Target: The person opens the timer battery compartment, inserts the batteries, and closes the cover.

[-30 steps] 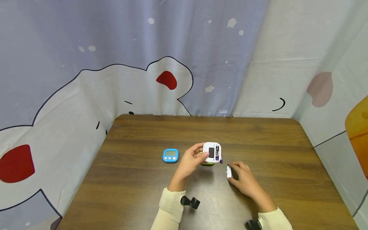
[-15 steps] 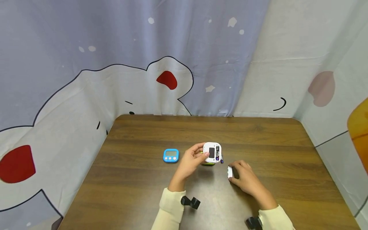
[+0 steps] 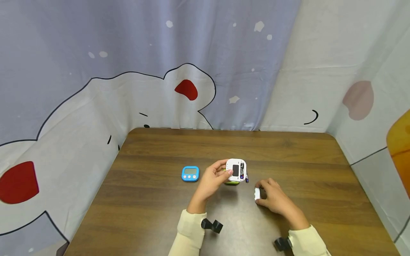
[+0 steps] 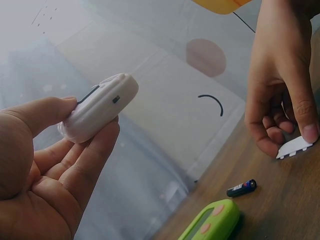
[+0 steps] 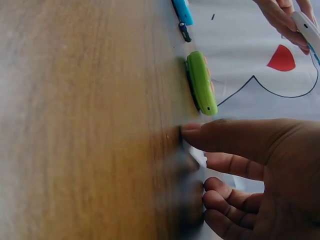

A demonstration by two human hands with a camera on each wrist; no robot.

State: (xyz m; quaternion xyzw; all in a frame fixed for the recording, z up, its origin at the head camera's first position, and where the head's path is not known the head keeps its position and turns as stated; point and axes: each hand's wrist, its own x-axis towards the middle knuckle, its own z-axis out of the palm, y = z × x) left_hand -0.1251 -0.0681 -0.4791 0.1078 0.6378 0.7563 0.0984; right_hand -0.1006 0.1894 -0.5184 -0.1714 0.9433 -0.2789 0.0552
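My left hand [image 3: 209, 182] holds a white digital timer [image 3: 236, 170] above the table between thumb and fingers. The timer's back faces me, and a battery [image 3: 242, 170] lies in its uncovered battery slot. Low over the tabletop, my right hand [image 3: 273, 199] pinches a small white battery cover [image 3: 257, 194] by its two ends. The cover's tabbed edge shows in the left wrist view [image 4: 295, 147]. A green timer [image 4: 212, 220] sits on the table under the raised white one, mostly hidden in the head view. Beside it lies a loose battery [image 4: 241, 188].
A blue timer [image 3: 190, 174] lies face up on the wooden table [image 3: 153, 213], left of my left hand. Behind the table's far edge hangs a printed curtain [image 3: 243, 64]. Small black camera mounts [image 3: 213, 225] are strapped at both wrists.
My right hand has shifted slightly to the right and nearer to me with the battery cover. The left hand and white timer have stayed almost still.
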